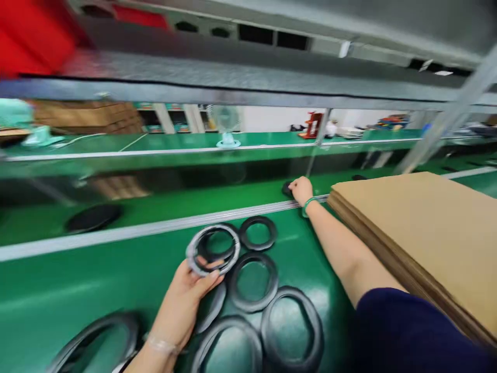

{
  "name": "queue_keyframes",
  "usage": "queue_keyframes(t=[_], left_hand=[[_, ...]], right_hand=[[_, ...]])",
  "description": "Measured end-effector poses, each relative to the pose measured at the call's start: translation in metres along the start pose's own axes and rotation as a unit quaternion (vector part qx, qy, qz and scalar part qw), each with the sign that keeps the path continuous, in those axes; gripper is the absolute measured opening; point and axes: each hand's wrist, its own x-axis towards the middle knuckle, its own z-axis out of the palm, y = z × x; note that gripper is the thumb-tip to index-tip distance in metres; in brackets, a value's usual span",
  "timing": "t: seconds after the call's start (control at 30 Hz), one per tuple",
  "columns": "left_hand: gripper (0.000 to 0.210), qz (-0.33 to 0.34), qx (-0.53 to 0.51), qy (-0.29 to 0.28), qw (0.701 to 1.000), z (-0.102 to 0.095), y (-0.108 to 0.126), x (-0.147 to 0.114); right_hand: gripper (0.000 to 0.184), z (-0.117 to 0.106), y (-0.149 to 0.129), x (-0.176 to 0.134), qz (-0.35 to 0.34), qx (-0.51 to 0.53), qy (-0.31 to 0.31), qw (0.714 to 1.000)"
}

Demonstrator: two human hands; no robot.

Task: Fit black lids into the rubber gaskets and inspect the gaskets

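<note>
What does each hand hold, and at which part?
The left hand holds a grey ring by its lower rim. The right hand rests on a small dark part; any grip cannot be told.

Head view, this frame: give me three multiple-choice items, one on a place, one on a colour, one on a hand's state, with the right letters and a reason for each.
1. Where is the stack of cardboard sheets?
A. Right of the right arm
B. Under the left hand
C. On the far belt

2. What colour is the work surface?
A. Grey
B. Green
C. Blue

3. What is the left hand doing?
A. Lying flat and empty
B. Gripping cardboard
C. Holding a grey ring

Answers:
1 A, the sheets lie at the frame's right, beside the outstretched arm.
2 B, the bench shows glossy green around the black rings.
3 C, thumb and fingers close on the grey ring, while the right hand reaches to a dark piece further out.
</note>
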Motion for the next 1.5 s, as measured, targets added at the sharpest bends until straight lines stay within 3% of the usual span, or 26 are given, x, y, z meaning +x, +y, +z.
queue_keyframes(t=[0.1, 0.13, 0.2, 0.27, 0.33, 0.5, 0.77, 0.97, 1.33, 1.5], left_hand=[[0.066, 0.022, -0.006, -0.005, 1.000, 0.000, 0.001, 0.007], [0.064, 0.028, -0.004, -0.006, 1.000, -0.002, -0.001, 0.009], [0.060, 0.033, -0.004, -0.005, 0.999, -0.005, -0.005, 0.011], [0.058, 0.037, -0.006, 0.000, 0.999, -0.007, -0.008, 0.011], [0.059, 0.045, -0.007, 0.004, 0.999, -0.008, -0.009, 0.011], [0.067, 0.062, 0.001, 0.016, 0.998, -0.007, -0.011, 0.011], [0.069, 0.070, 0.031, 0.021, 0.997, -0.010, -0.011, 0.011], [0.064, 0.079, 0.041, 0.015, 0.996, -0.010, -0.011, 0.011], [0.059, 0.069, 0.095, 0.017, 0.993, -0.011, -0.009, 0.011], [0.062, 0.078, 0.091, 0.027, 0.992, -0.010, -0.007, 0.011]], right_hand=[[0.016, 0.001, -0.059, -0.027, -0.129, 0.130, 0.046, 0.982], [0.012, 0.000, -0.079, -0.045, -0.197, 0.214, 0.066, 0.954], [0.008, -0.003, -0.113, -0.088, -0.345, 0.364, 0.062, 0.863], [0.011, -0.006, -0.135, -0.130, -0.454, 0.429, 0.035, 0.780], [0.016, -0.004, -0.143, -0.158, -0.506, 0.432, 0.024, 0.746], [0.020, 0.010, -0.139, -0.171, -0.535, 0.356, 0.094, 0.760], [0.021, 0.016, -0.138, -0.167, -0.606, 0.220, 0.166, 0.746], [0.030, 0.014, -0.138, -0.164, -0.606, 0.206, 0.128, 0.758], [0.010, 0.001, -0.139, -0.166, -0.561, 0.189, -0.016, 0.806], [0.016, 0.000, -0.142, -0.173, -0.554, 0.172, -0.022, 0.815]])
